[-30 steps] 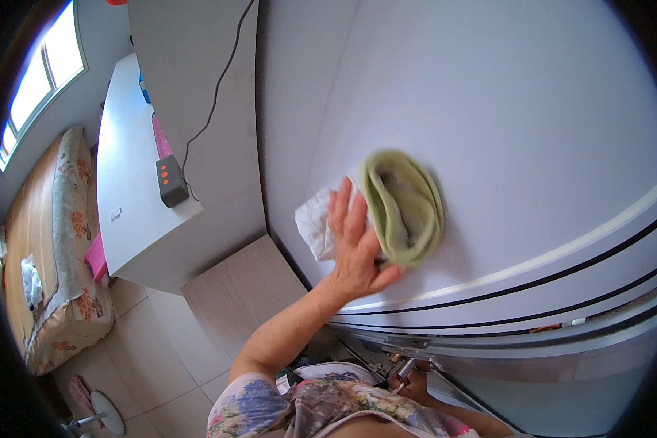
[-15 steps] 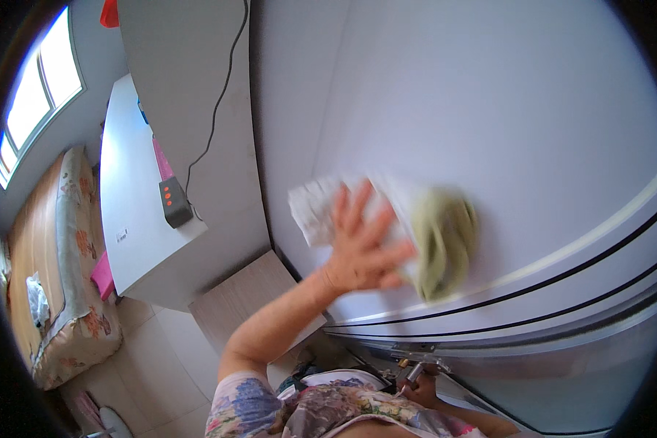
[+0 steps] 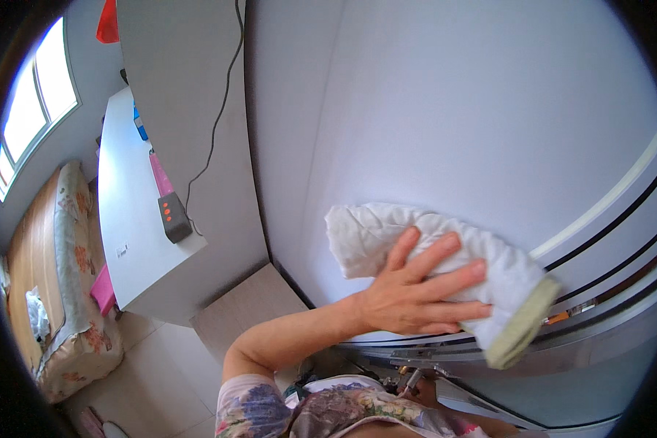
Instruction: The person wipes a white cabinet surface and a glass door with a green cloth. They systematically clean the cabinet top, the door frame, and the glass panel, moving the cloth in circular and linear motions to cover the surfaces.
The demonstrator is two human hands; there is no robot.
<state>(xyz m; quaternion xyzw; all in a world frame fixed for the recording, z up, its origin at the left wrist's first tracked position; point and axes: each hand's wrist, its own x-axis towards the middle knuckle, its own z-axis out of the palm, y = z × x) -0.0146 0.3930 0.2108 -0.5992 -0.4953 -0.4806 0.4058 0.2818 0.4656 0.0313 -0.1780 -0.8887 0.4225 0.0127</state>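
A limp tubular white cloth (image 3: 372, 233) with a yellow-green band (image 3: 525, 325) at one end lies against a smooth, pale lilac panel (image 3: 452, 109), near the panel's lower edge, the band overlapping the curved black stripes (image 3: 595, 296) there. Half a second ago the cloth sat closer to the panel's left edge with its green end bunched up; now it is drawn out lengthwise, that end farther right and lower. The left hand (image 3: 423, 288) has travelled with it and rests flat on the white part, fingers spread, pressing rather than clenched. The right hand (image 3: 425, 390), as before, is low by a shiny metal fitting (image 3: 410, 381) beneath the panel; it is partly hidden, so I cannot tell whether it grasps the fitting. Left of the panel stands a pale grey-white cabinet (image 3: 190, 281), with a dark grey block with orange spots (image 3: 174, 217) at the near corner of its surface and a thin dark cord (image 3: 217, 120) rising from it. Farther left is a bed with a floral cover (image 3: 80, 350).
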